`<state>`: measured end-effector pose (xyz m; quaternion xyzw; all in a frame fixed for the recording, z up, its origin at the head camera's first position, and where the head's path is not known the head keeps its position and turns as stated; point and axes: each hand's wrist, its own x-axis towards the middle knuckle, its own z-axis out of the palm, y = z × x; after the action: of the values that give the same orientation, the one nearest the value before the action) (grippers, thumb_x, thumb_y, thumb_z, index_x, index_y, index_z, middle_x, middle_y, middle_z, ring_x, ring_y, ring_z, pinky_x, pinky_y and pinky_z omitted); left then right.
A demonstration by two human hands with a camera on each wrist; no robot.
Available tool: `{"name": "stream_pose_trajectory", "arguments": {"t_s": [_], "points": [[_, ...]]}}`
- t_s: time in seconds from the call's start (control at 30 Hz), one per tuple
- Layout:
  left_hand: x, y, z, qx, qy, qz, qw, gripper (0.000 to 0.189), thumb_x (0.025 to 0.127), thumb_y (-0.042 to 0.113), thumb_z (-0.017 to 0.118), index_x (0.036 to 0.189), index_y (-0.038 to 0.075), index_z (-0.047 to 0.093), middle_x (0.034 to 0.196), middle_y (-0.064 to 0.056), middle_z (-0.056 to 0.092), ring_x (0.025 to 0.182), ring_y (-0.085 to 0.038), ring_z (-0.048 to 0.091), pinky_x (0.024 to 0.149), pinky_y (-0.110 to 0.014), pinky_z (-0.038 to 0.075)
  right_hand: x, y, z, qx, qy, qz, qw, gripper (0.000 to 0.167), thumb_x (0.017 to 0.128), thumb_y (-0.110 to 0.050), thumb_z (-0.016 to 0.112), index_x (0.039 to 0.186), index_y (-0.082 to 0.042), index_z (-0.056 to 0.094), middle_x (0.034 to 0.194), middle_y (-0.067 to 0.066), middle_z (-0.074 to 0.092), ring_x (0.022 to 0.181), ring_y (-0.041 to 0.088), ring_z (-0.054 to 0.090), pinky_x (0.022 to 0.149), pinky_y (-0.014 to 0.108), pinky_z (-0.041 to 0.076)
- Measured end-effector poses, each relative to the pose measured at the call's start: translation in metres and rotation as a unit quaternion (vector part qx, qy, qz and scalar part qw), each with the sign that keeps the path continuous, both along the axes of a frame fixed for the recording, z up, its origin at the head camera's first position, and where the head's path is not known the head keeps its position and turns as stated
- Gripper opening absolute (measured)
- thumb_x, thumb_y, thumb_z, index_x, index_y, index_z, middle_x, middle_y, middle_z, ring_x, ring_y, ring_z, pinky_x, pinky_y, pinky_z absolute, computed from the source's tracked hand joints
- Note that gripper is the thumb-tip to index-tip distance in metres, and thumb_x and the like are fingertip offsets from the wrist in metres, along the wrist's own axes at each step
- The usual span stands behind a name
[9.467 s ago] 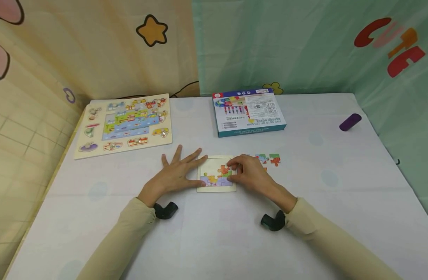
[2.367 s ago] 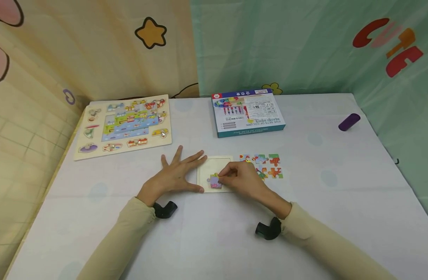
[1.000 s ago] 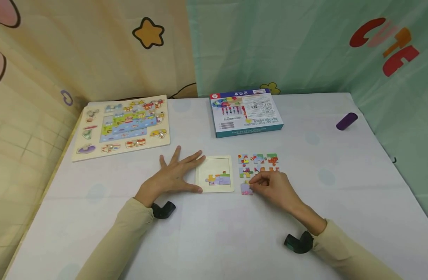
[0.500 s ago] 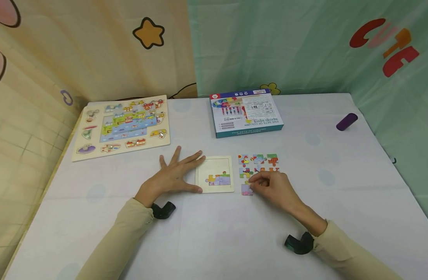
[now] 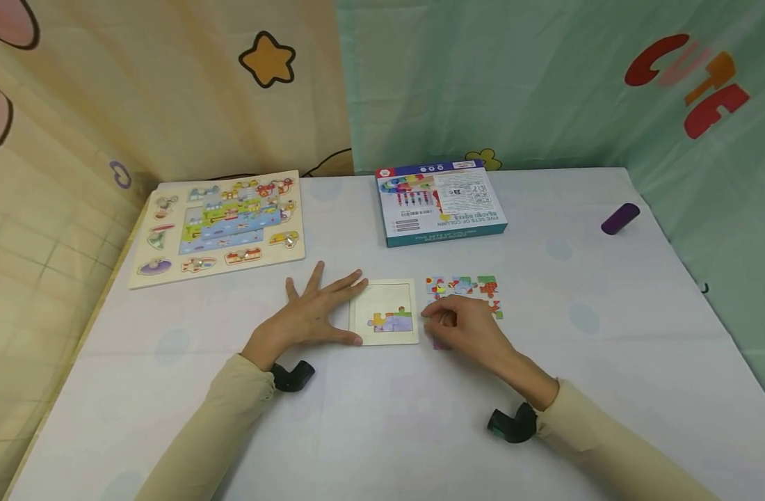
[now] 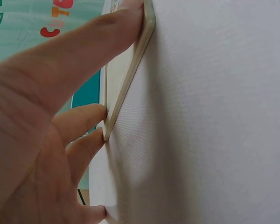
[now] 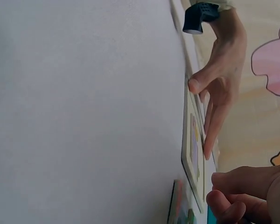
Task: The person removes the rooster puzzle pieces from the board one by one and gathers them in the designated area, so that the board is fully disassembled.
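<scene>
My left hand [image 5: 307,313] lies spread, thumb and fingertips on the left edge of a small wooden puzzle tray [image 5: 382,339]. In the left wrist view its thumb [image 6: 107,35] presses the tray's rim. Joined purple and yellow puzzle pieces [image 5: 395,322] sit along the tray's lower right. My right hand [image 5: 460,330] hovers just right of the tray, fingers bent and fingertips slightly apart; I see no piece between them. Loose puzzle pieces [image 5: 462,284] lie in rows beside and under it, some hidden by the hand. A purple puzzle piece [image 5: 441,345] shows below the right hand.
A large wooden knob puzzle board [image 5: 170,275] lies at the back left, with printed sheets on it. Behind the tray is a flat toy box [image 5: 445,202]. A dark purple cylinder [image 5: 620,218] rests near the table's right edge. Curtains hang behind.
Pieces that filled the tray's left corner and right side 9.5 seconds ago are out of it. Just now the right hand moved left from the loose purple piece toward the tray. The left hand stayed put.
</scene>
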<state>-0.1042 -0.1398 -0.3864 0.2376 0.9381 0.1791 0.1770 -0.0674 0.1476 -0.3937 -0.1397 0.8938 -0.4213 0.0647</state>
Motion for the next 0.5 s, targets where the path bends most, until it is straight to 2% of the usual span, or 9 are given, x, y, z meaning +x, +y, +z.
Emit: {"name": "stream_pose_trajectory", "arguments": {"t_s": [0.17,0.3,0.5], "points": [[0.0,0.0,0.0,-0.001,0.001,0.0,1.0,0.1,0.073,0.06,0.079,0.155,0.028,0.032,0.163,0.01,0.018,0.146,-0.049,-0.008,0.097,-0.083,-0.006,-0.009,-0.024,0.002,0.0,-0.003,0.045,0.999,0.017,0.084,-0.003,0.073,0.101,-0.004,0.075,0.072,-0.004,0.06,0.054,0.009,0.052,0.051,0.023,0.044],[0.0,0.0,0.0,0.0,0.0,-0.001,1.0,0.1,0.073,0.06,0.078,0.155,0.028,0.032,0.163,0.01,0.018,0.146,-0.049,-0.008,0.097,-0.083,-0.006,-0.015,-0.039,0.001,0.02,0.018,0.074,0.9969,0.021,0.083,-0.002,0.072,0.103,-0.002,0.075,0.075,-0.003,0.06,0.062,0.009,0.048,0.055,0.022,0.042],[0.0,-0.001,0.0,-0.003,0.005,-0.001,1.0,0.1,0.073,0.06,0.078,0.155,0.028,0.032,0.163,0.01,0.018,0.146,-0.049,-0.008,0.096,-0.083,-0.005,-0.018,-0.051,0.003,0.052,0.013,0.085,0.995,0.023,0.082,-0.002,0.075,0.105,0.0,0.075,0.076,-0.003,0.061,0.066,0.01,0.05,0.058,0.023,0.044]]}}
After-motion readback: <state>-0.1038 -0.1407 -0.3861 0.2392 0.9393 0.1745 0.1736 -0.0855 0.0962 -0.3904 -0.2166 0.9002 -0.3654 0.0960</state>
